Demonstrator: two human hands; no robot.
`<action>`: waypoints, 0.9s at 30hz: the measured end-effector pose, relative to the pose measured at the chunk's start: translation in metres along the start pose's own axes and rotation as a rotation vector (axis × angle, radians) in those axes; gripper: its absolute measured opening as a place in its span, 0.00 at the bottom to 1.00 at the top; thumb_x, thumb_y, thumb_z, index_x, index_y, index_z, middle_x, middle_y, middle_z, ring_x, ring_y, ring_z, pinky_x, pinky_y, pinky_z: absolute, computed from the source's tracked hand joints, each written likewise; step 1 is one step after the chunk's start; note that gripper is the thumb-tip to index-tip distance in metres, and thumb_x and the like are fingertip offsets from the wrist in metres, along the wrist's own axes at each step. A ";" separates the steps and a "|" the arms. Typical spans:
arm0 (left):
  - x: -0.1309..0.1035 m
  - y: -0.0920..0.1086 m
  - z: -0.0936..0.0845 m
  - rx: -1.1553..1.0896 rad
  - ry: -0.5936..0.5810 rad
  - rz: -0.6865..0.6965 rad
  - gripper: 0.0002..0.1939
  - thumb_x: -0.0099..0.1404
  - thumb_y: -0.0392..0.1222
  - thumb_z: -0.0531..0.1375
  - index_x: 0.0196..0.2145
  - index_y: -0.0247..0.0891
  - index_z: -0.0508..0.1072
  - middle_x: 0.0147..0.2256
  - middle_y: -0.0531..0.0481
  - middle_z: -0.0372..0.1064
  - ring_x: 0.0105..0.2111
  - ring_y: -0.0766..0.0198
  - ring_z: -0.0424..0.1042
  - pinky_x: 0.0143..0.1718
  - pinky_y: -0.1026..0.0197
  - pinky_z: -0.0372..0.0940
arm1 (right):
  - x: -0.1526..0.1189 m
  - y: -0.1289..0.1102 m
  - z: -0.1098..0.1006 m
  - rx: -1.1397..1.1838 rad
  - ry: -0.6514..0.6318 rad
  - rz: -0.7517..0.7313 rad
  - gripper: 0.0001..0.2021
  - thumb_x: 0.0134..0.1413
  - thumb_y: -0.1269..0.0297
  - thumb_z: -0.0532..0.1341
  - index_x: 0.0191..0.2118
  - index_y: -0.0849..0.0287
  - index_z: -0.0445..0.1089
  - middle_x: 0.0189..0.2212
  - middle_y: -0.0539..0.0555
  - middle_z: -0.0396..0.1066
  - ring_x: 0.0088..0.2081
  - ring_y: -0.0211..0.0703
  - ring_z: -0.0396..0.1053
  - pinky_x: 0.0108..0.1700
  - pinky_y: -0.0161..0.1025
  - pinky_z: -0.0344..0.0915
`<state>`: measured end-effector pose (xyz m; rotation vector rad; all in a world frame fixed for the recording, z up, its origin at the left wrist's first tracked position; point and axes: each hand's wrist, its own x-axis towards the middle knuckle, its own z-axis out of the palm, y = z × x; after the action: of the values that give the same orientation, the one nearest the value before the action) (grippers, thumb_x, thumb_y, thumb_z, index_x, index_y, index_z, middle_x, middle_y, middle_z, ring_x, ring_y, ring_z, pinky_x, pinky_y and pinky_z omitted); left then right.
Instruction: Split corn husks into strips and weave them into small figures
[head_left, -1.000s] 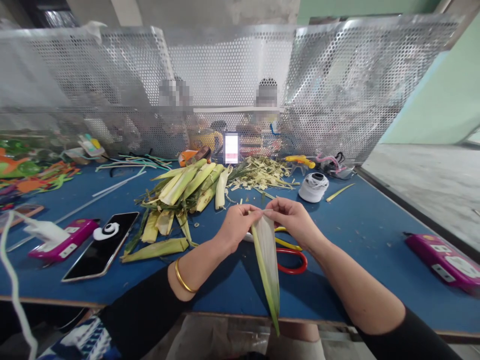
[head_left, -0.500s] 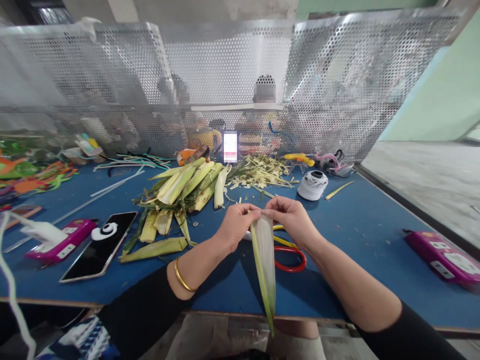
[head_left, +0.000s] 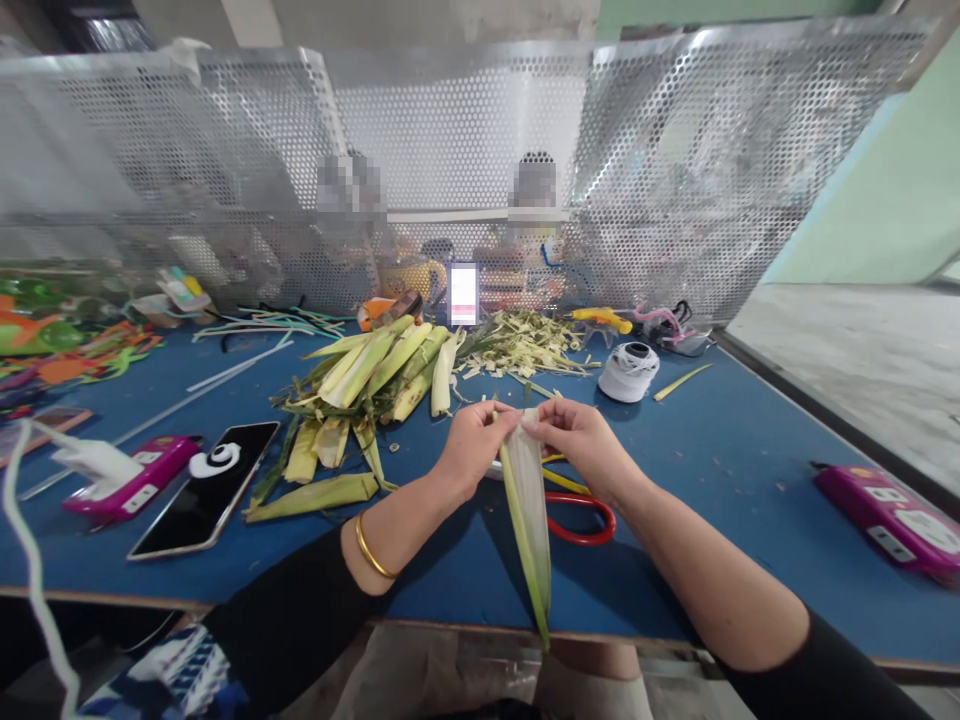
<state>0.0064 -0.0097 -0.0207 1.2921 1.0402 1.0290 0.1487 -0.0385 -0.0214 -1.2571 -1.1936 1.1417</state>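
Observation:
A long pale-green corn husk (head_left: 531, 515) hangs down from my fingers, its lower tip reaching past the table's front edge. My left hand (head_left: 474, 447) pinches the husk's upper end at its left side. On the right side of the same end, my right hand (head_left: 576, 437) pinches it between thumb and fingers. Behind the husk and under my right hand lie scissors with red handles (head_left: 585, 520); their blades are mostly hidden. A heap of corn husks (head_left: 375, 370) rests to the left, with one loose husk (head_left: 311, 498) in front of it.
A thread spool (head_left: 628, 372) stands at the right, near a heap of husk scraps (head_left: 525, 342). Phone (head_left: 206, 490) and magenta power strip (head_left: 139, 480) lie left; another magenta strip (head_left: 889, 520) lies far right. A perforated metal screen (head_left: 457, 130) closes the back, with people behind it.
The hanging husk's lower tip has risen slightly. My right hand's fingers have shifted a little on the husk's top end. Both hands keep pinching it.

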 end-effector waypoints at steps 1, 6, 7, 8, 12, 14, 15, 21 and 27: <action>0.000 0.000 0.000 -0.014 0.000 -0.012 0.09 0.54 0.44 0.62 0.24 0.36 0.71 0.20 0.55 0.64 0.20 0.69 0.61 0.22 0.67 0.58 | 0.000 0.001 0.000 -0.003 -0.002 0.004 0.19 0.35 0.50 0.70 0.25 0.58 0.65 0.19 0.46 0.66 0.22 0.35 0.63 0.28 0.36 0.63; -0.004 -0.003 0.004 -0.090 -0.035 -0.129 0.12 0.57 0.49 0.62 0.26 0.37 0.70 0.21 0.53 0.66 0.20 0.66 0.65 0.20 0.65 0.61 | 0.001 0.006 0.002 -0.042 0.096 -0.110 0.18 0.39 0.52 0.68 0.22 0.57 0.61 0.16 0.44 0.61 0.21 0.35 0.60 0.25 0.35 0.61; -0.005 -0.004 0.005 -0.096 -0.034 -0.155 0.12 0.58 0.49 0.62 0.27 0.36 0.71 0.21 0.53 0.67 0.20 0.66 0.66 0.20 0.65 0.61 | 0.002 0.008 0.002 -0.055 0.101 -0.122 0.17 0.40 0.52 0.67 0.22 0.57 0.62 0.16 0.44 0.61 0.21 0.35 0.60 0.25 0.35 0.61; -0.005 -0.005 0.006 -0.098 -0.027 -0.175 0.11 0.58 0.48 0.62 0.28 0.36 0.71 0.22 0.53 0.67 0.19 0.66 0.66 0.20 0.65 0.60 | 0.002 0.009 0.003 -0.066 0.097 -0.125 0.16 0.40 0.52 0.67 0.23 0.57 0.62 0.17 0.45 0.62 0.21 0.36 0.61 0.25 0.35 0.61; -0.003 -0.011 0.008 -0.116 0.014 -0.138 0.10 0.58 0.46 0.62 0.30 0.35 0.73 0.21 0.53 0.67 0.19 0.67 0.64 0.20 0.66 0.58 | 0.004 0.014 0.003 -0.106 0.084 -0.130 0.15 0.42 0.52 0.65 0.24 0.56 0.62 0.17 0.45 0.62 0.21 0.37 0.60 0.25 0.36 0.61; -0.001 -0.014 0.008 -0.138 0.017 -0.069 0.10 0.58 0.45 0.62 0.28 0.34 0.73 0.22 0.53 0.67 0.20 0.69 0.63 0.22 0.67 0.58 | 0.004 0.017 0.003 -0.142 0.105 -0.171 0.14 0.44 0.54 0.64 0.23 0.56 0.62 0.17 0.45 0.60 0.21 0.36 0.59 0.25 0.35 0.59; 0.000 -0.014 0.008 -0.146 0.017 -0.042 0.10 0.58 0.45 0.62 0.28 0.34 0.72 0.22 0.53 0.67 0.21 0.70 0.62 0.23 0.67 0.57 | 0.003 0.017 0.003 -0.165 0.117 -0.199 0.13 0.45 0.55 0.64 0.23 0.56 0.62 0.17 0.45 0.60 0.21 0.35 0.58 0.24 0.34 0.58; 0.000 -0.015 0.009 -0.162 0.008 -0.026 0.11 0.58 0.46 0.61 0.26 0.36 0.70 0.20 0.55 0.63 0.20 0.70 0.59 0.22 0.67 0.54 | 0.000 0.016 0.006 -0.263 0.196 -0.321 0.11 0.48 0.59 0.61 0.22 0.57 0.62 0.16 0.44 0.58 0.21 0.34 0.54 0.24 0.33 0.52; 0.000 -0.017 0.010 -0.190 0.025 -0.058 0.10 0.58 0.45 0.60 0.25 0.36 0.69 0.20 0.56 0.63 0.20 0.70 0.59 0.23 0.66 0.54 | -0.003 0.015 0.008 -0.261 0.208 -0.376 0.11 0.49 0.59 0.61 0.23 0.57 0.65 0.17 0.46 0.60 0.22 0.35 0.55 0.25 0.34 0.53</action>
<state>0.0166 -0.0125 -0.0372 1.0919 0.9686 1.0744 0.1414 -0.0411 -0.0369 -1.2417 -1.3783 0.5808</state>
